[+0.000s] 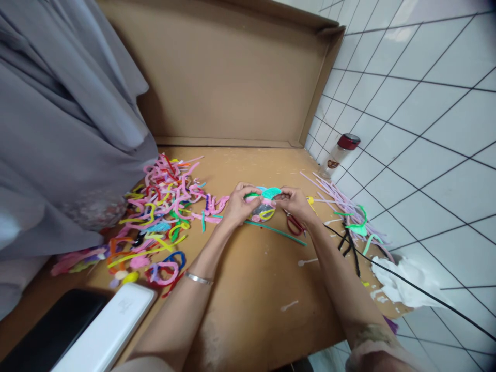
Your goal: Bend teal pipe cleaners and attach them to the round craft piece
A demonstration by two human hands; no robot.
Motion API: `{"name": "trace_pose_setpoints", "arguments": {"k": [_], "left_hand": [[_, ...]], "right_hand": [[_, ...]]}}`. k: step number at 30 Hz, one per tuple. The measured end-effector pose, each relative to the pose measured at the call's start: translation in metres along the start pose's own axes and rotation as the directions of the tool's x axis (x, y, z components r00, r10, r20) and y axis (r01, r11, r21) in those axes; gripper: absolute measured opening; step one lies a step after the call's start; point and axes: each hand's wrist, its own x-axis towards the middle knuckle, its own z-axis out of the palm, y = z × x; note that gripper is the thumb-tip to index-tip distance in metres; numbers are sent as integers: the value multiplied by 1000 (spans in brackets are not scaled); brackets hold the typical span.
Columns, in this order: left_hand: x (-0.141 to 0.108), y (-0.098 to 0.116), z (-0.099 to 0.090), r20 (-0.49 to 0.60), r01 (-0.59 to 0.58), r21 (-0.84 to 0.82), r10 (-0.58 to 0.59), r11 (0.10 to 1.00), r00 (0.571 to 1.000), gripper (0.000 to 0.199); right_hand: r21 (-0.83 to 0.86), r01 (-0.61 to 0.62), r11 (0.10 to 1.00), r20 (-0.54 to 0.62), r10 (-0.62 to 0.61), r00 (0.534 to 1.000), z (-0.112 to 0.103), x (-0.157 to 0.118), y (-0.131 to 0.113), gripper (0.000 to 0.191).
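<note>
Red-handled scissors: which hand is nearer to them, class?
Right: the right hand appears just above the scissors in this view; the left hand is farther, to their left.

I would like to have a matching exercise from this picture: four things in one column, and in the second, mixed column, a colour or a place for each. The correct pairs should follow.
Things:
1. Bottle lid
2. Long thin stem
3. Bracelet
4. Small craft piece

Descriptions:
A. Silver
B. Between the left hand and the right hand
C. Dark red
D. Teal

Pairs: 1-C, 2-D, 3-A, 4-B
</note>
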Motion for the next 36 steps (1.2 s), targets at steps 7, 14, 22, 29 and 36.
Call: {"name": "trace_pose_setpoints", "arguments": {"k": [7,14,22,29,36], "left_hand": [[0,0,0,0,0,2,0,1000,1000,11],[-1,-1,1,-10,-5,-12,5,1000,1000,11],[-1,3,0,-3,17,-1,-17,1000,1000,12],[-3,11,6,-41,52,-47,-54,998,998,20],[-5,6,19,-135,88,-74,-98,993,986,16]], "right_hand": [[7,-19,1000,-15,20,1000,-2,1,1,34],[29,-13,999,-39,14,999,5,-5,-8,34],[-12,5,1000,-55,-6,998,8,-3,-2,35],[-111,55,992,-76,-63,995,9,-4,-3,32],[-129,98,987,-59,-106,993,9,-5,-3,30]]}}
